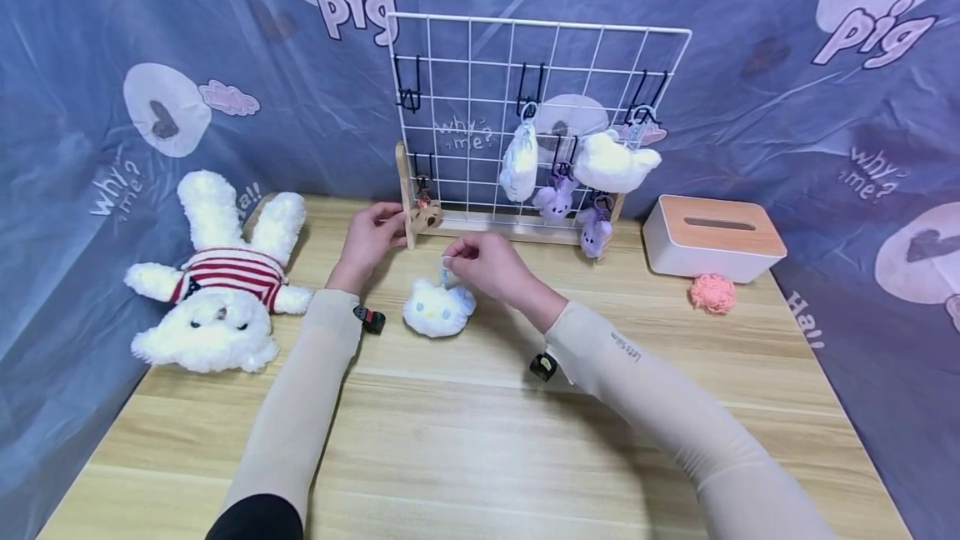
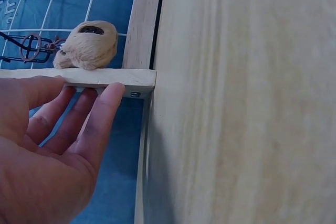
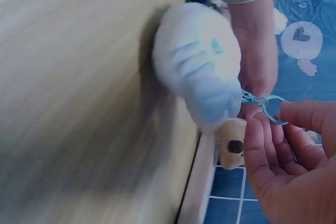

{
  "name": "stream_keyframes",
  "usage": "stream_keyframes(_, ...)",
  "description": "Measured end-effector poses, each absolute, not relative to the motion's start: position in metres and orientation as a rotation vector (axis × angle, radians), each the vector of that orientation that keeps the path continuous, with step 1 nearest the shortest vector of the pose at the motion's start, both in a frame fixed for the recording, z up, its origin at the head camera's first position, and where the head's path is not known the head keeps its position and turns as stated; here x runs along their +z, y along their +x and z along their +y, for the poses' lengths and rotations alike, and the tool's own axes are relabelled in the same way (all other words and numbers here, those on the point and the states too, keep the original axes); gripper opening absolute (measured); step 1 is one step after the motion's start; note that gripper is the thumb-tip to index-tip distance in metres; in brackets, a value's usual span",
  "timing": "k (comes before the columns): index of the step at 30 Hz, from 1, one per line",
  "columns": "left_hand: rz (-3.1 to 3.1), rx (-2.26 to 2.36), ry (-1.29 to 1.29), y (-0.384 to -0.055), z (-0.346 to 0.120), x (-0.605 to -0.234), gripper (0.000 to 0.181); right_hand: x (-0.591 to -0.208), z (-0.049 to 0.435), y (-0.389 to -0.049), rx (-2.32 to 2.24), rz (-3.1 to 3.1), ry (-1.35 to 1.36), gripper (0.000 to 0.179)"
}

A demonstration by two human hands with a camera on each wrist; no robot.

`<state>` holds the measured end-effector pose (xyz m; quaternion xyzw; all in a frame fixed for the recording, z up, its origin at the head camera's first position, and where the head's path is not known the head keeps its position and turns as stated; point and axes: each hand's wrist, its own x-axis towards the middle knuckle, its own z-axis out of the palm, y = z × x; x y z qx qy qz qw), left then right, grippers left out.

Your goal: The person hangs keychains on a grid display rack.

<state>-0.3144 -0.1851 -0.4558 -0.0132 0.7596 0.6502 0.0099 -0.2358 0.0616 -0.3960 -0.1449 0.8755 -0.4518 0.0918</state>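
My right hand (image 1: 491,267) pinches the light-blue key ring (image 3: 272,110) of a white plush cat-head keychain (image 1: 438,308) between thumb and finger. The cat head hangs from the ring just over the table, in front of the rack. At the rack's left end, my left hand (image 1: 372,233) holds the wooden side post (image 2: 131,78) between thumb and fingertips. Right beside that post, a small brown plush keychain (image 2: 89,45) hangs from a black hook. The white wire grid rack (image 1: 491,61) stands upright at the table's back.
More keychains hang on the rack: a white plush (image 1: 520,163), a larger white plush (image 1: 615,163) and purple plushes (image 1: 556,200). A white bear doll (image 1: 225,273) lies left. Rightward are a tissue box (image 1: 712,238) and a pink fuzzy ball (image 1: 712,294).
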Motion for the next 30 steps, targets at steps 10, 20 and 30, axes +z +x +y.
stream_keyframes(10,2.399,2.013,-0.041,-0.315,-0.185,-0.455,0.036,-0.372,0.062,-0.237,-1.428,2.601,-0.530,0.008)
stream_keyframes(20,2.409,2.025,-0.029,-0.313,-0.186,-0.455,0.036,-0.325,0.061,-0.244,-1.425,2.620,-0.601,0.008)
stream_keyframes(30,2.396,2.052,-0.017,-0.314,-0.186,-0.457,0.035,-0.281,0.051,-0.256,-1.520,2.565,-0.643,0.009)
